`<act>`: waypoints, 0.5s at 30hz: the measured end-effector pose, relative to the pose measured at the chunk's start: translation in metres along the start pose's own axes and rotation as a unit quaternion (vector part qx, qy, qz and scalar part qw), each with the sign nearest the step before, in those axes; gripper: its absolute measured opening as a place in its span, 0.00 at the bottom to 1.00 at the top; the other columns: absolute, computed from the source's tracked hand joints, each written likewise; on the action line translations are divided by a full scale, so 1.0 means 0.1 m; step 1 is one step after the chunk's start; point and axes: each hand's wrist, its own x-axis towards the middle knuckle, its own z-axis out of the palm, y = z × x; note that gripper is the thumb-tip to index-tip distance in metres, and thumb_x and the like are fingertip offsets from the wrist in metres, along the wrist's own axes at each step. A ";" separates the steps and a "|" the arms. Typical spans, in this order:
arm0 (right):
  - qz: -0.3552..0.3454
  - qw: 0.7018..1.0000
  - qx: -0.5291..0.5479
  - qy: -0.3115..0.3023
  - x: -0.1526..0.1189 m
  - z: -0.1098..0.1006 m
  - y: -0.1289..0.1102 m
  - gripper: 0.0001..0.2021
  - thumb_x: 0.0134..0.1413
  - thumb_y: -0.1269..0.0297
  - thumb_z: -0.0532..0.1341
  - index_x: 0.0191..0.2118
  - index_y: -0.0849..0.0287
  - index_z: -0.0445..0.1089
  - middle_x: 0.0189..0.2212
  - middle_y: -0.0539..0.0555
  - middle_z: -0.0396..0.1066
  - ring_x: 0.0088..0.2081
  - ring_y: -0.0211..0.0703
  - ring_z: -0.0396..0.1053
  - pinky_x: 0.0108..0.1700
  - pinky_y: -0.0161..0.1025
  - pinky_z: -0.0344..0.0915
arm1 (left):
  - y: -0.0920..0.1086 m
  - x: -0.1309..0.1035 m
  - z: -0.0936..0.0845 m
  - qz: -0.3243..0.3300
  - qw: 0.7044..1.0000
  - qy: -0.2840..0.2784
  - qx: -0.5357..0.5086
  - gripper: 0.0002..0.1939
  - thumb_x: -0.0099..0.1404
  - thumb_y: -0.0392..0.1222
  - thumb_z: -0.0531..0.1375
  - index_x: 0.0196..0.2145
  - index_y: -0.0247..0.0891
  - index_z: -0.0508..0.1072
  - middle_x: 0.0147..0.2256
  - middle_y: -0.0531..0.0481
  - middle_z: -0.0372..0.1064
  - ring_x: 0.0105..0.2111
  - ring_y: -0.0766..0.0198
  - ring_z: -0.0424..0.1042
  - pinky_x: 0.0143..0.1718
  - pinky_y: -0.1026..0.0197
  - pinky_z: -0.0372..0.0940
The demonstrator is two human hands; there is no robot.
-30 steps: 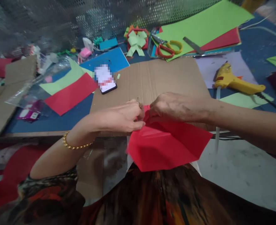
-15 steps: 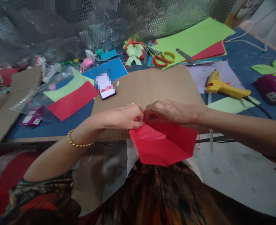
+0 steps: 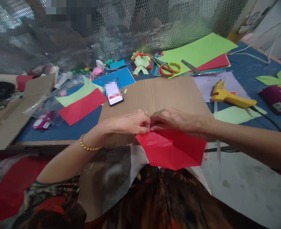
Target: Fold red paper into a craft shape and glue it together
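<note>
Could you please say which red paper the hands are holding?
The creased sheet, pinched by the left hand and right hand; the strip beside the phone and the stacked one lie unheld.

Matt red paper, creased; corrugated cardboard, matt; glue gun smooth yellow plastic; bracelet shiny gold-col. metal-look beads.

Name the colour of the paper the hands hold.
Red; the held paper shows best in the head view.

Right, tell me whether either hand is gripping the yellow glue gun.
No, the glue gun lies on the lilac sheet, while the left hand and right hand pinch the red paper.
</note>
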 end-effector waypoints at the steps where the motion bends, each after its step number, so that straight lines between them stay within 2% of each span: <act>1: 0.014 1.000 -0.002 -0.010 0.00 -0.01 -0.01 0.14 0.73 0.56 0.58 0.45 0.59 0.77 0.37 0.57 0.80 0.36 0.41 0.71 0.40 0.39 0.59 | -0.01 0.00 0.01 -0.007 1.000 0.004 -0.006 0.07 0.68 0.38 0.60 0.37 0.39 0.79 0.40 0.46 0.75 0.42 0.59 0.71 0.44 0.57 0.64; 4: 0.037 0.999 -0.005 -0.029 0.00 -0.06 -0.05 0.12 0.72 0.59 0.59 0.49 0.59 0.77 0.43 0.58 0.81 0.39 0.42 0.72 0.41 0.39 0.59 | -0.03 0.01 0.02 -0.030 0.999 0.017 -0.023 0.05 0.65 0.40 0.63 0.39 0.39 0.77 0.40 0.47 0.74 0.41 0.59 0.71 0.42 0.58 0.63; 7: 0.057 0.997 -0.015 -0.042 0.03 -0.10 -0.09 0.09 0.67 0.65 0.61 0.47 0.59 0.78 0.40 0.56 0.81 0.35 0.40 0.71 0.38 0.37 0.58 | -0.06 0.02 0.03 -0.034 0.998 0.026 -0.036 0.04 0.63 0.40 0.64 0.36 0.39 0.74 0.39 0.48 0.73 0.40 0.59 0.70 0.40 0.58 0.62; 11: 0.090 0.994 -0.027 -0.046 0.07 -0.11 -0.14 0.08 0.62 0.67 0.63 0.45 0.58 0.79 0.37 0.55 0.81 0.32 0.39 0.69 0.35 0.37 0.56 | -0.14 0.03 0.07 -0.006 0.996 0.046 -0.071 0.04 0.62 0.39 0.64 0.34 0.39 0.73 0.37 0.49 0.73 0.38 0.61 0.70 0.38 0.59 0.62; 15: 0.086 0.995 -0.012 -0.043 0.07 -0.09 -0.12 0.09 0.64 0.65 0.63 0.46 0.58 0.79 0.37 0.55 0.81 0.33 0.39 0.69 0.36 0.37 0.57 | -0.24 0.03 0.15 0.043 0.989 0.078 -0.115 0.05 0.64 0.41 0.64 0.38 0.39 0.75 0.38 0.49 0.74 0.40 0.61 0.71 0.41 0.59 0.64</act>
